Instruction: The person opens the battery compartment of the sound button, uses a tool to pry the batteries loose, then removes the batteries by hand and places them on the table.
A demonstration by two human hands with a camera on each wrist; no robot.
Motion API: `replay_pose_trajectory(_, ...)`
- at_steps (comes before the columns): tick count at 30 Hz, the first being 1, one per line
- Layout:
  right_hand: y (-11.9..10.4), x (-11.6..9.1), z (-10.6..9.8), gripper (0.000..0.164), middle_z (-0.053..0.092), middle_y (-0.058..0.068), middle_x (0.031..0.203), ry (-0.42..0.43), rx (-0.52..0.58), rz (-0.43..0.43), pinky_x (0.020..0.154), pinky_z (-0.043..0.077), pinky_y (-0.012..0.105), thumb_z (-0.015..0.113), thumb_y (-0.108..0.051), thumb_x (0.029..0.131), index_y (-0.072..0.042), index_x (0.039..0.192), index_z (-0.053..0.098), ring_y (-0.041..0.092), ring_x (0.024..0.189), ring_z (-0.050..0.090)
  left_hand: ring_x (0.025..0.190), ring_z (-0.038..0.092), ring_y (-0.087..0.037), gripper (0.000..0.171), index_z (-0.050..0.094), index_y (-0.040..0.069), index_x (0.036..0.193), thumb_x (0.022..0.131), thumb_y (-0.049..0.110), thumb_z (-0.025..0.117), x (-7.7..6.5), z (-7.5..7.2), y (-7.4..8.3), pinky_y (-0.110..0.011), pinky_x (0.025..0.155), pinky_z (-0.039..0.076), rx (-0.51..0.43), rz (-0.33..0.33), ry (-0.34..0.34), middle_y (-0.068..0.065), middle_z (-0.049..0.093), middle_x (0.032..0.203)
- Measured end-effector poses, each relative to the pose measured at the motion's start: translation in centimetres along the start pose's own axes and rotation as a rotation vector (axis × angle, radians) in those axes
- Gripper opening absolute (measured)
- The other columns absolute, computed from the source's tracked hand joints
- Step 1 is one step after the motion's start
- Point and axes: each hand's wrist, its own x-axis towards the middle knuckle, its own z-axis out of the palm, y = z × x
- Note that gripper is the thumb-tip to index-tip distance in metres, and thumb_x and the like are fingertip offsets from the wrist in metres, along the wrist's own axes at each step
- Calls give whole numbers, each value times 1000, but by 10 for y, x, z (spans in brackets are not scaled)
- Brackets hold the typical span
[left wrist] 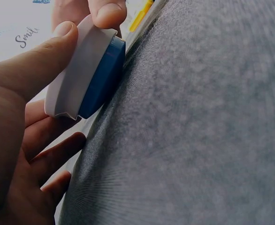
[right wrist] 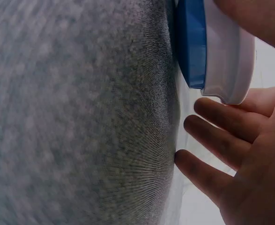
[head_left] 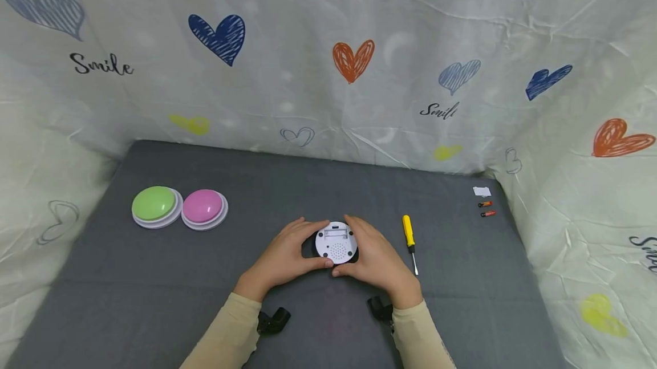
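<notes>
A round push button (head_left: pixel 336 249) with a white base and a blue top is held upside down just over the table in front of me. Its underside faces up, showing an uncovered battery compartment, a patch of speaker holes and dark feet. My left hand (head_left: pixel 287 252) grips it from the left, thumb near and fingers beyond. From the right, my right hand (head_left: pixel 377 258) holds the opposite side the same way. In both wrist views the blue top (left wrist: pixel 103 77) points down at the grey cloth, close to it or touching; I cannot tell which.
Right of the hands lies a yellow-handled screwdriver (head_left: pixel 408 235). A small white cover (head_left: pixel 482 191) and two batteries (head_left: pixel 487 214) lie at the far right. Green (head_left: pixel 154 203) and pink (head_left: pixel 202 207) push buttons stand at left. A printed curtain (head_left: pixel 308 95) borders the table.
</notes>
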Motion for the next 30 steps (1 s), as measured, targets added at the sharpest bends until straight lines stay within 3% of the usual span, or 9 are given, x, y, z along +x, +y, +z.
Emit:
replay_pose_trajectory(10, 5, -2, -7, 109, 57, 16, 156, 38, -75, -17, 116, 48, 54, 98, -52, 81, -1, 163, 47, 32, 141, 57, 155, 42, -45, 88, 58, 19, 161, 87, 51, 93, 9, 3, 6, -66, 126, 32, 14, 25, 8, -8, 64, 153)
replay_pose_trajectory(19, 8, -7, -12, 102, 55, 15, 155, 55, -98, 4, 112, 53, 49, 93, -45, 87, 0, 164, 45, 31, 138, 58, 157, 38, -48, 89, 55, 22, 163, 88, 51, 92, 17, 9, 18, -69, 122, 36, -11, -26, -21, -6, 59, 159)
replay_pose_trajectory(27, 14, -12, -27, 100, 57, 13, 155, 75, -102, -18, 110, 54, 44, 95, -40, 86, 1, 163, 46, 28, 136, 59, 149, 53, -32, 90, 53, 19, 164, 88, 44, 93, 26, 21, 30, -59, 119, 46, -75, -29, -6, -6, 57, 161)
replay_pose_trajectory(30, 23, -14, -38, 97, 57, 12, 154, 92, -83, -5, 108, 55, 44, 96, -36, 85, 1, 161, 49, 26, 134, 59, 150, 53, -32, 90, 51, 17, 165, 90, 44, 93, 40, 28, 35, -58, 119, 46, -91, -6, -12, -7, 56, 162)
